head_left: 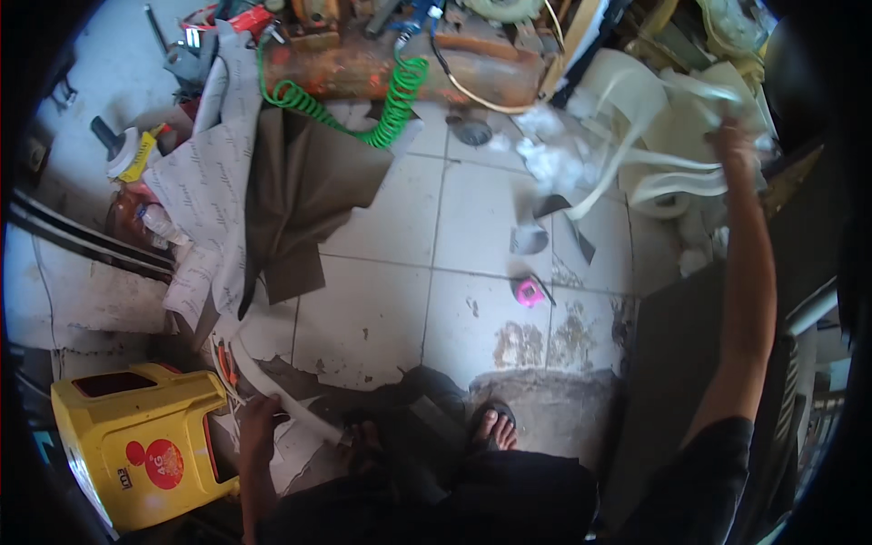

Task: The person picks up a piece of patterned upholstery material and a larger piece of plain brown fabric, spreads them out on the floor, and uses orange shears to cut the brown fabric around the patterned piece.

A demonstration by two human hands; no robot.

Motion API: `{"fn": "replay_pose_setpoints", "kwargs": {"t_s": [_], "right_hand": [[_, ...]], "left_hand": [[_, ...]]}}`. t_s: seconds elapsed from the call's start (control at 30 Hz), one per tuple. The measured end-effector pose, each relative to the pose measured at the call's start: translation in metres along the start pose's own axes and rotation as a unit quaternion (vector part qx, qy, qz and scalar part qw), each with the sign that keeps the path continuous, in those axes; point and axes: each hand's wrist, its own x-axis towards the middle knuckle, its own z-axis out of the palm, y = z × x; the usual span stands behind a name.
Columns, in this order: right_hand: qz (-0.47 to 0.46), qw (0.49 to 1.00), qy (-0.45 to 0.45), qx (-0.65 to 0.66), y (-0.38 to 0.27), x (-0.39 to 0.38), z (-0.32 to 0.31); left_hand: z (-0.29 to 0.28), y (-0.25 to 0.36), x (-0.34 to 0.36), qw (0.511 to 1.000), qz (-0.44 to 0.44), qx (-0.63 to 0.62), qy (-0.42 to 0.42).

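At the lower left, my left hand (262, 415) has its fingers closed at the edge of a long white strip (289, 396) that slants down toward my foot. Orange-handled pliers (227, 361) lie just above that hand. My right arm reaches to the far right, where my right hand (732, 143), blurred by motion, seems closed on loose white strips (677, 165). Those strips curl over a large white roll (668, 204) and sheets of the same pale material. Exactly how the fingers hold them is smeared.
A pink tape measure (528, 292) and brown scraps (572, 232) lie on the tiled floor. Brown sheet material (304, 195) spreads at left, above a yellow plastic casing (150, 445). A green coiled hose (400, 104) hangs before a rusty tank (481, 73). White fluff (549, 150) sits near the roll.
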Motion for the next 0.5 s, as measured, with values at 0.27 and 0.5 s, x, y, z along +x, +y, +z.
{"fn": "replay_pose_setpoints", "kwargs": {"t_s": [0.27, 0.5], "right_hand": [[-0.137, 0.806, -0.230, 0.528, -0.218, -0.139, 0.041], [0.124, 0.563, -0.342, 0.742, -0.294, -0.197, 0.132]], "left_hand": [[0.141, 0.024, 0.013, 0.959, 0.102, 0.174, -0.199], [0.085, -0.022, 0.021, 0.887, 0.149, 0.390, -0.198]]}}
